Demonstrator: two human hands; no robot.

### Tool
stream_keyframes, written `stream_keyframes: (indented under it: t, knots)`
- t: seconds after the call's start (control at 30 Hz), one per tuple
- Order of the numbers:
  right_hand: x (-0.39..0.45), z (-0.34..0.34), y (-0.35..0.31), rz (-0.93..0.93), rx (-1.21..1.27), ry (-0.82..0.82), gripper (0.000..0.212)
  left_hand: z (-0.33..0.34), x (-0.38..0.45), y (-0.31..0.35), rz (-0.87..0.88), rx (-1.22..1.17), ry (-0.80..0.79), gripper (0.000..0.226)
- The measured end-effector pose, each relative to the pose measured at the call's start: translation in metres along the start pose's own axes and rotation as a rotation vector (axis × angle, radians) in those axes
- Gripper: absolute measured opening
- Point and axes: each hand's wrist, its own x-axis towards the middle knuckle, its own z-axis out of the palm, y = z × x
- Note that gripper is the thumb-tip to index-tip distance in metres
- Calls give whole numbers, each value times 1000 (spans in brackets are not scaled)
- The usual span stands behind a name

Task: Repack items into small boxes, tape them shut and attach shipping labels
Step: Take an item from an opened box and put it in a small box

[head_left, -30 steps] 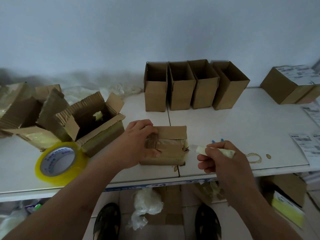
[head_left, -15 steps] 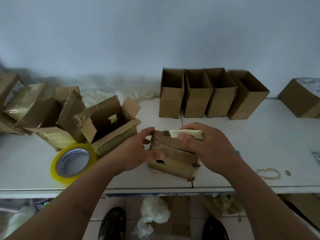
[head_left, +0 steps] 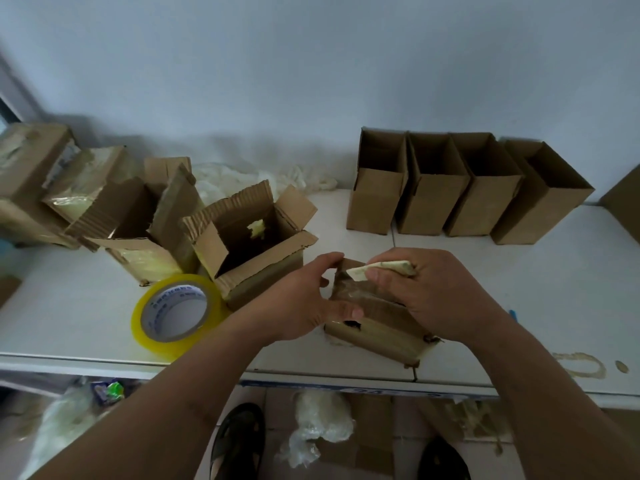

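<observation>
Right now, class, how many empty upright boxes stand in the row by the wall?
4, side by side at back right: first, second, third, fourth. A further box at the right edge is cut off; more may lie beyond.

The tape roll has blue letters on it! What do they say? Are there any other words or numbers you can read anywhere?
Tape roll: blue print runs round its white inner ring, too blurred to read.
Table's front edge strip: "24", partly legible; what follows is too blurred to read.
Small wrapper under the table: colourful, no letters readable.
Cardboard boxes: no print visible.
</observation>
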Motion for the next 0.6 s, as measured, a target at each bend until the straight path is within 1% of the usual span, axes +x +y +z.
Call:
stream_keyframes:
  t: [0.17,0.37,0.5,0.57,0.6]
  knots:
    - [-3,-2,2,5,14,1,13,1,0,-1,7,-5,6,96]
    - [-6,-2,3,-39,-124,14,24,1,0,1,-7,17,2,94]
    - [-19,-17,12,0,-124,-9,20,1,-1,0,-19,17,0,89]
    - [-31,-30,22,32,-161,-45,16,1,-1,1,-25,28,-5,88]
    - [-38,-36,27,48,-180,-56,18,1,-1,2,-26,30,-9,88]
